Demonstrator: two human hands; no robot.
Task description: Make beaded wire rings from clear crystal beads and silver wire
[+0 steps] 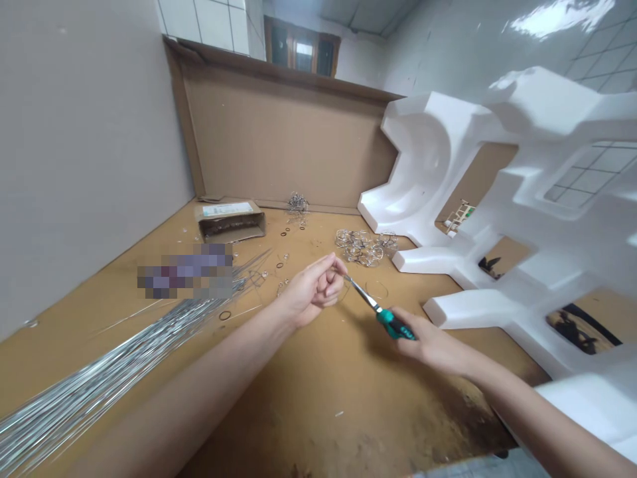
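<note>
Long-nosed pliers (382, 313) with green and black handles lay just right of the frame's centre, their long axis slanting from the tips at upper left to the grip at lower right. The tips met the fingertips of the left hand (318, 289), the nearer hand to that end; the right hand (423, 342) was closed about the handles at the other. The left hand's fingers were curled in, thumb against forefinger; whether something thin was pinched there could not be told.

Containers: a small cardboard box (233, 237), upper left of centre, lay with its open side facing the viewer; its interior was dark and its contents could not be made out. White moulded foam (418, 166), hollowed and pierced by openings, stood along the right.

Loose materials: a bundle of straight wires (129, 352) ran diagonally across the lower left, and bent wire pieces (361, 247) were heaped above the pliers.
</note>
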